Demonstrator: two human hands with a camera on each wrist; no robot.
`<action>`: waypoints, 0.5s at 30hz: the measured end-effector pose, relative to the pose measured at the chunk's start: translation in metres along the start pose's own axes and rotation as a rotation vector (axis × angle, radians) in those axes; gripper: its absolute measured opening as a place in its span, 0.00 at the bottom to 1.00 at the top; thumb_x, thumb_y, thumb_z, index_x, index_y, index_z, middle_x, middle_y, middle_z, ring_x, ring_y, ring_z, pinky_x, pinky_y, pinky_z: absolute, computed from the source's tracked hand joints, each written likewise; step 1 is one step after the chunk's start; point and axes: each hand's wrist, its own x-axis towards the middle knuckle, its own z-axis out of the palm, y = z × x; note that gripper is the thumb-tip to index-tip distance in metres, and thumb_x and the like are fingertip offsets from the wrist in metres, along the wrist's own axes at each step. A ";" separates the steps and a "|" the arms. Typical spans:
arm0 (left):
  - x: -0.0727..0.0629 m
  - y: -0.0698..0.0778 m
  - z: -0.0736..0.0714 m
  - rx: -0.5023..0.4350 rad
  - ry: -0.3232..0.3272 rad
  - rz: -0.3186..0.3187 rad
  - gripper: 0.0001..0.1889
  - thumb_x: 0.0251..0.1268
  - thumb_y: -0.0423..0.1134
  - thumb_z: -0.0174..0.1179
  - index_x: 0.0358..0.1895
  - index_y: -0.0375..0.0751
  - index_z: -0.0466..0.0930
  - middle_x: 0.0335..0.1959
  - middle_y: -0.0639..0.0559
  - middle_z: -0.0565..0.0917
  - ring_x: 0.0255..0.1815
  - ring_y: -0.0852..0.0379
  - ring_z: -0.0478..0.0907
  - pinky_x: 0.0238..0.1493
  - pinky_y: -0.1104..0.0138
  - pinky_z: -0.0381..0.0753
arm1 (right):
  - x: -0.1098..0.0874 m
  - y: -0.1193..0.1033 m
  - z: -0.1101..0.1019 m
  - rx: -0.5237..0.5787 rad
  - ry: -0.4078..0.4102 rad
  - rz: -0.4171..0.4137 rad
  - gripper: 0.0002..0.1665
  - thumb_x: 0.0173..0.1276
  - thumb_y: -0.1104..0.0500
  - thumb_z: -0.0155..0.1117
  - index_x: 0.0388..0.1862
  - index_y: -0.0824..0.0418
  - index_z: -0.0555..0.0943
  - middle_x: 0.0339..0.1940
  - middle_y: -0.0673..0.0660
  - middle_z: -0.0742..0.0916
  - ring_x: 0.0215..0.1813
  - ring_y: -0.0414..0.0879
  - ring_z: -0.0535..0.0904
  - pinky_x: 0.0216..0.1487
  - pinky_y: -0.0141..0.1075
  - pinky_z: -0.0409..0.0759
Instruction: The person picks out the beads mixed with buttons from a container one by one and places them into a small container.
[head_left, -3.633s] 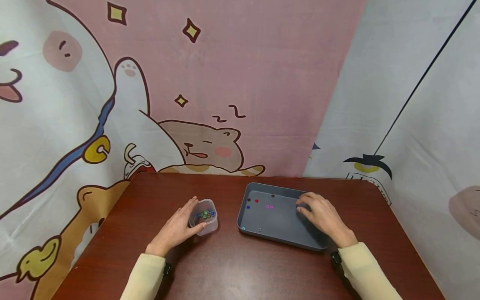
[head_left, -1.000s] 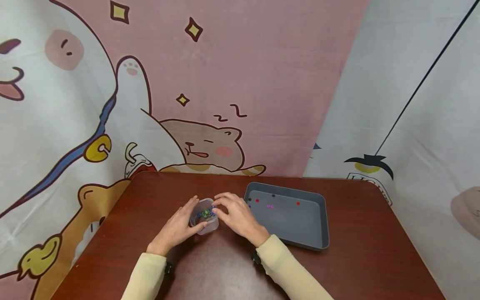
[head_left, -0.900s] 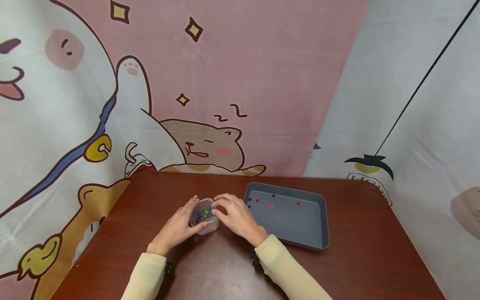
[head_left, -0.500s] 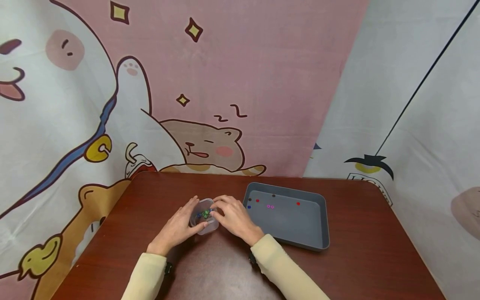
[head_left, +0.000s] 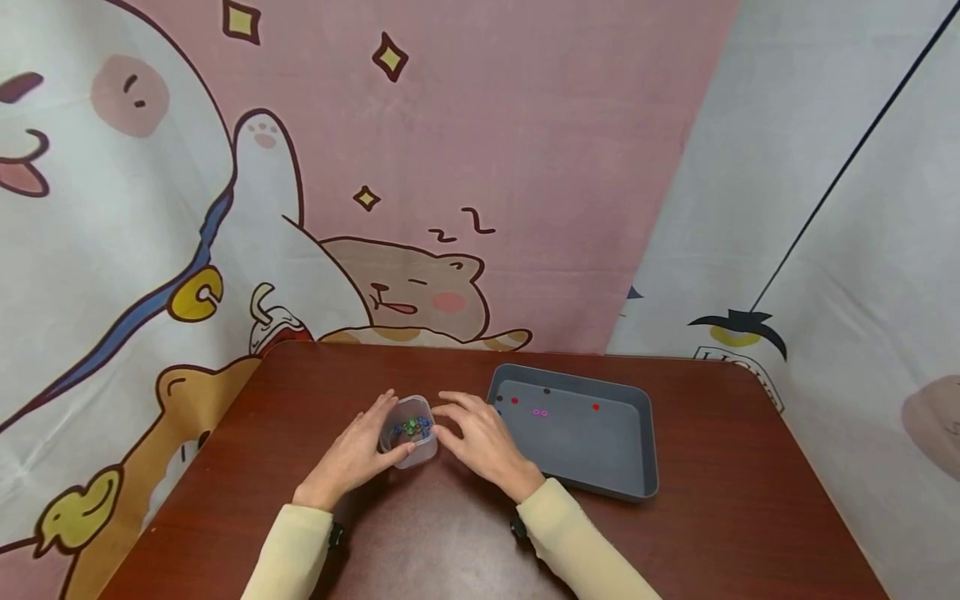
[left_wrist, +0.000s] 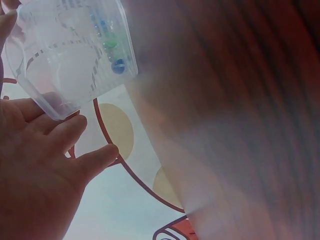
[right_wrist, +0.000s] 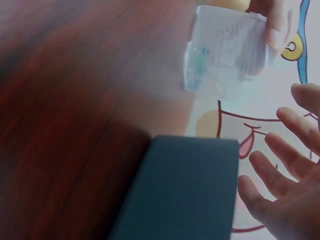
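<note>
My left hand [head_left: 351,458] holds a small clear plastic container [head_left: 422,454] between thumb and fingers at its left side. Inside lie several green and blue beads [head_left: 412,427]. In the left wrist view the container [left_wrist: 65,75] stands against the fingertips, with blue and green beads [left_wrist: 111,45] at its bottom. My right hand [head_left: 483,442] hovers just right of the container, its fingers spread and nothing seen in them. The right wrist view shows those fingers [right_wrist: 287,155] apart from the container [right_wrist: 230,45].
A grey tray [head_left: 592,454] sits right of the container. On it lie two red beads, one of them a red bead [head_left: 596,407], two pink rings [head_left: 540,412] and dark beads. My right forearm covers its front left part. The brown table [head_left: 712,450] meets a printed cloth behind.
My right hand went from the tray to the container, reached over its rim, and has now drawn back right with its fingers parted. More blue beads show in the container. The left hand stays put.
</note>
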 end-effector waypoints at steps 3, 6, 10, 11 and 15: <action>0.001 0.001 0.000 0.002 0.000 0.007 0.49 0.64 0.63 0.69 0.78 0.33 0.63 0.81 0.38 0.60 0.81 0.37 0.58 0.73 0.36 0.61 | -0.009 0.002 -0.010 0.013 0.028 0.007 0.21 0.75 0.48 0.67 0.62 0.54 0.85 0.73 0.53 0.79 0.72 0.53 0.75 0.65 0.59 0.75; 0.001 0.002 0.000 0.019 0.003 0.015 0.50 0.64 0.65 0.67 0.79 0.33 0.63 0.83 0.39 0.57 0.82 0.37 0.54 0.73 0.35 0.60 | -0.017 0.005 -0.022 0.023 0.069 -0.004 0.24 0.76 0.47 0.66 0.66 0.54 0.83 0.75 0.54 0.77 0.73 0.54 0.74 0.66 0.60 0.75; 0.000 0.003 0.001 0.056 0.010 0.030 0.52 0.65 0.70 0.62 0.80 0.34 0.61 0.85 0.43 0.52 0.83 0.36 0.51 0.74 0.34 0.57 | -0.029 0.010 -0.041 0.019 0.117 -0.021 0.30 0.77 0.44 0.64 0.71 0.55 0.79 0.78 0.55 0.74 0.74 0.56 0.72 0.66 0.62 0.73; 0.000 0.003 0.001 0.065 0.014 0.034 0.52 0.66 0.70 0.61 0.80 0.35 0.60 0.85 0.43 0.51 0.83 0.36 0.50 0.74 0.34 0.56 | -0.032 0.012 -0.046 0.012 0.123 -0.024 0.31 0.77 0.44 0.63 0.73 0.55 0.78 0.78 0.55 0.73 0.75 0.56 0.71 0.66 0.63 0.73; -0.003 0.007 -0.002 0.094 0.040 0.041 0.52 0.66 0.71 0.60 0.82 0.39 0.57 0.85 0.44 0.51 0.84 0.38 0.48 0.76 0.35 0.51 | -0.048 0.022 -0.068 -0.012 0.132 -0.029 0.35 0.77 0.44 0.63 0.76 0.57 0.73 0.81 0.56 0.70 0.77 0.58 0.68 0.68 0.65 0.70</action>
